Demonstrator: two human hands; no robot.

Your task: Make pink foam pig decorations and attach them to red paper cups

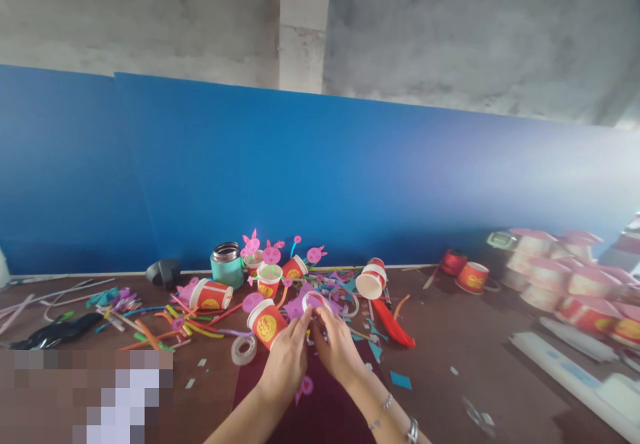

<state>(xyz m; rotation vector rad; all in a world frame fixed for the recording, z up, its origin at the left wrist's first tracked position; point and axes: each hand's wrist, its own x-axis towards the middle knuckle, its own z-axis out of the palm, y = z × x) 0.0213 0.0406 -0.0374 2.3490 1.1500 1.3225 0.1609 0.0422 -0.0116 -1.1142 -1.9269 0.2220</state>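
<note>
Lying flat at far left: a black object (60,331), blurred, no ID. Next, coloured strips (147,333) in a loose heap, off to the side, which leaves elbow room. A red cup on its side (211,295) shares the back row with the teal jar (227,271); the jar is upright and uncapped, well back of the forearms, so probably safe from knocks. Tape roll (244,361) rests flat near the left forearm, presumably for short reach. Tilted cup (267,325) sits just beside the left hand (289,351), mouth up and to the left.

Left fingers bend inward, tips close to the right hand's. White ring (316,293) is right at the fingertips, over purple paper; hands facing each other probably steady it from both sides. Can't tell if either is truly pinching it. Dark sheet (325,411) lies under the hands, likely as a work mat. Right hand (337,344) mirrors the left, fingers curled.

Right of that: toppled cup (373,281), then a red piece (395,324), flat. Far right, pink-topped cups (560,277) stand in a cluster, blurred, parked well apart from the hands, likely to save space.
</note>
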